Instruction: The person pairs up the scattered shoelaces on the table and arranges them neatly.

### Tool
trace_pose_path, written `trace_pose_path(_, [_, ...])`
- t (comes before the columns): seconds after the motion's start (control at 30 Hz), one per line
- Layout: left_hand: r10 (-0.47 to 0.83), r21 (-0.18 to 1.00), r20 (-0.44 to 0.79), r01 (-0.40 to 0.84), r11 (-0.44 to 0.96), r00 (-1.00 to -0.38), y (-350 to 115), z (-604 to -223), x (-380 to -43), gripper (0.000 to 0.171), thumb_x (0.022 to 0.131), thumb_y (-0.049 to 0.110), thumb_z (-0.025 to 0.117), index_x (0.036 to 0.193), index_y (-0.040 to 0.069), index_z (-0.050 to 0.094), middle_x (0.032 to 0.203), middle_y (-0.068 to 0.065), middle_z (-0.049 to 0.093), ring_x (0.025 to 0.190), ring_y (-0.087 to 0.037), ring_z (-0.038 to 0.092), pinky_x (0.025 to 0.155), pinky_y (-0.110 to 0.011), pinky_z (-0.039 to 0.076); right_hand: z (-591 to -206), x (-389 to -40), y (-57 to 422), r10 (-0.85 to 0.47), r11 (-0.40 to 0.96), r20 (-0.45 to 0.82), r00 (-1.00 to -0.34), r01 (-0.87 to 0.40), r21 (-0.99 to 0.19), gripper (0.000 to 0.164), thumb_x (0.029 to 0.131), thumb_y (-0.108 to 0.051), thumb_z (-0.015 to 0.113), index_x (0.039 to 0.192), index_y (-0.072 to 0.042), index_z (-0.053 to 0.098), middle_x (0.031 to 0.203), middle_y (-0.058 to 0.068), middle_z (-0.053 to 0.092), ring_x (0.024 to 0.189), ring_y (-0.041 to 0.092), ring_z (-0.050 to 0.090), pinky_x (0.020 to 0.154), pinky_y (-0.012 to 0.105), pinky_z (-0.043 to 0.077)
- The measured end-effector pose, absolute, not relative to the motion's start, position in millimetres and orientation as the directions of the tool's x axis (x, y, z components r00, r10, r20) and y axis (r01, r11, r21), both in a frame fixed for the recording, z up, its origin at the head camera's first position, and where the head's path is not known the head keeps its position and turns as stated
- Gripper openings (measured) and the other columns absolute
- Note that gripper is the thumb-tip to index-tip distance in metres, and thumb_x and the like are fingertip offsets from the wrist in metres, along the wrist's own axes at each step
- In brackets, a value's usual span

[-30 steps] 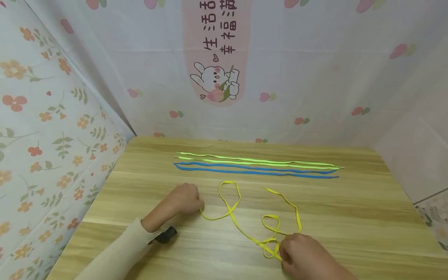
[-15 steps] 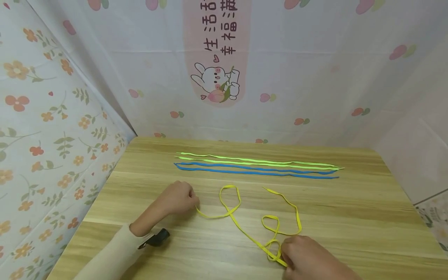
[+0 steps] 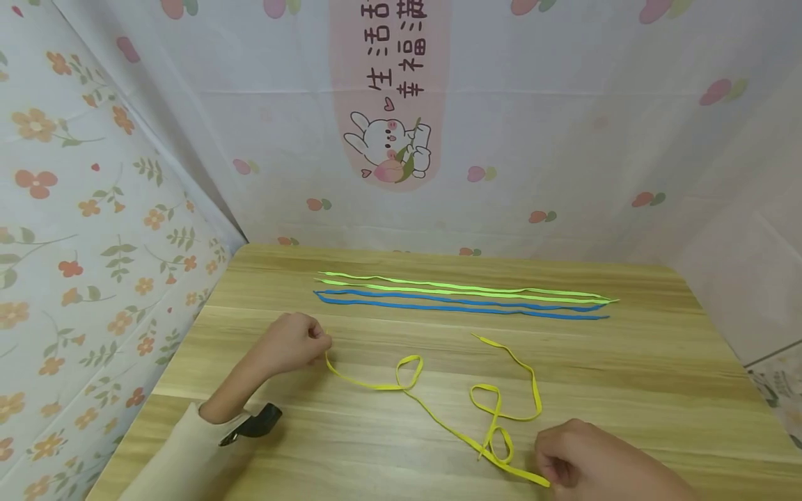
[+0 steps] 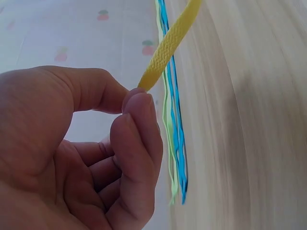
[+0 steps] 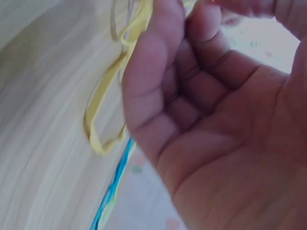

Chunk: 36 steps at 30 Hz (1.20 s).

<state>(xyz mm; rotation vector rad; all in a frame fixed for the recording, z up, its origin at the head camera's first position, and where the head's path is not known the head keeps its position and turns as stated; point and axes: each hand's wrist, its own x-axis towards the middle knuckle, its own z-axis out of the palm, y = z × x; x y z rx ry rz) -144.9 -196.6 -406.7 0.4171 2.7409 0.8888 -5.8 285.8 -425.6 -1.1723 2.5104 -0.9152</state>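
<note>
A flat yellow shoelace [image 3: 376, 387] lies in loose curves across the front half of the table. Thumb and fingertips of my left hand [image 3: 291, 344] pinch one stretch of it at the left; up close in the left wrist view, the yellow lace [image 4: 165, 50] rises from between the fingertips. At the front right, my right hand [image 3: 595, 459] grips another part of the lace, its fingers curled. Between the hands is a small loop, and more loops lie just left of the right hand. One loose tip points toward the back. The right fingertips are partly cut off in the right wrist view.
Behind the yellow lace, a folded blue shoelace [image 3: 432, 307] and a folded lime-green shoelace [image 3: 438, 284] lie side by side, stretched left to right. A printed curtain [image 3: 532, 139] hangs along the table's back edge. A black strap device [image 3: 257, 423] sits at the left wrist.
My left hand has moved left and slightly back, drawing the yellow lace with it, and the loop between the hands has shrunk. My right hand has shifted right, pulling its part along.
</note>
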Motion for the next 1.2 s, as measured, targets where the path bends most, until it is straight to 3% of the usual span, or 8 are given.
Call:
trace_pose_path(0.13, [0.324,0.61,-0.132,0.181,0.772,-0.937,-205.6,-406.6,-144.3,0.028,0.092,0.014,0.062,0.064,0.017,0.061,0.058,0.008,0.058,0.054,-0.012,0.049,0.058,-0.031,0.04,-423.5,-5.2,300.2,-0.769,0.409,0.077,-0.634,-0.581,-0.703,0.038,0.071,0.009,0.076,0.08,-0.024,0.059,0.07,-0.017,0.046,0.069,-0.016,0.037,0.055,0.007,0.034])
trace_pose_path(0.3, [0.311,0.618,-0.133,0.167,0.769,-0.941,-216.7,-407.1,-143.3,0.027,0.093,0.014,0.063,0.066,0.016,0.065,0.059,0.008,0.059,0.055,-0.011,0.046,0.056,-0.029,0.037,-420.0,-2.9,313.4,-0.796,0.292,0.097,-0.597,-0.519,-0.803,0.032,0.084,0.002,0.081,0.085,-0.021,0.06,0.069,-0.01,0.05,0.073,-0.015,0.045,0.058,0.009,0.042])
trace_pose_path(0.4, [0.298,0.632,-0.147,0.142,0.762,-0.943,-222.7,-405.9,-142.7,0.026,0.095,0.015,0.063,0.069,0.015,0.066,0.062,0.006,0.061,0.056,-0.012,0.048,0.056,-0.028,0.037,-419.3,-2.3,322.4,-0.793,0.229,0.156,-0.589,-0.526,-0.819,0.035,0.082,0.008,0.081,0.087,-0.02,0.06,0.07,-0.009,0.053,0.076,-0.013,0.051,0.06,0.012,0.048])
trace_pose_path(0.57, [0.288,0.673,-0.175,0.099,0.733,-0.941,-230.9,-404.5,-141.9,0.025,0.099,0.016,0.065,0.075,0.013,0.068,0.067,0.003,0.065,0.063,-0.015,0.059,0.059,-0.029,0.043,-412.1,-1.2,343.7,-0.741,0.224,0.14,-0.657,-0.438,-0.871,0.048,0.077,0.024,0.073,0.091,-0.021,0.063,0.078,-0.004,0.064,0.075,0.0,0.062,0.063,0.022,0.055])
trace_pose_path(0.7, [0.282,0.707,-0.191,0.068,0.704,-0.94,-237.1,-405.9,-142.9,0.025,0.102,0.017,0.065,0.078,0.011,0.069,0.072,0.001,0.068,0.069,-0.017,0.067,0.061,-0.03,0.047,-412.7,-3.7,368.6,-0.716,0.237,0.082,-0.693,-0.352,-0.906,0.048,0.085,0.028,0.068,0.098,-0.018,0.066,0.086,0.0,0.068,0.077,0.012,0.066,0.062,0.031,0.054])
trace_pose_path(0.87, [0.299,0.764,-0.201,0.042,0.644,-0.933,-246.3,-407.1,-146.6,0.026,0.106,0.016,0.064,0.082,0.007,0.07,0.075,-0.002,0.068,0.073,-0.02,0.066,0.065,-0.031,0.051,-420.1,-11.8,399.0,-0.709,0.234,0.078,-0.7,-0.338,-0.912,0.045,0.091,0.029,0.062,0.107,-0.012,0.07,0.097,0.005,0.072,0.083,0.019,0.067,0.064,0.034,0.052])
trace_pose_path(1.03, [0.287,0.797,-0.217,0.001,0.604,-0.933,-253.8,-408.3,-150.1,0.026,0.106,0.015,0.063,0.085,0.003,0.072,0.077,-0.005,0.067,0.075,-0.021,0.063,0.069,-0.032,0.054,-420.5,-16.0,423.9,-0.657,0.277,-0.011,-0.754,-0.227,-0.934,0.04,0.099,0.027,0.055,0.111,-0.007,0.073,0.103,0.007,0.075,0.08,0.024,0.065,0.059,0.037,0.05])
trace_pose_path(1.2, [0.271,0.812,-0.213,-0.016,0.583,-0.939,-258.1,-407.5,-152.4,0.024,0.104,0.013,0.062,0.086,0.002,0.071,0.079,-0.006,0.066,0.077,-0.021,0.063,0.073,-0.033,0.056,-422.1,-17.5,444.7,-0.587,0.34,-0.065,-0.807,-0.173,-0.925,0.035,0.102,0.023,0.056,0.112,-0.006,0.074,0.106,0.006,0.075,0.081,0.025,0.064,0.058,0.039,0.048])
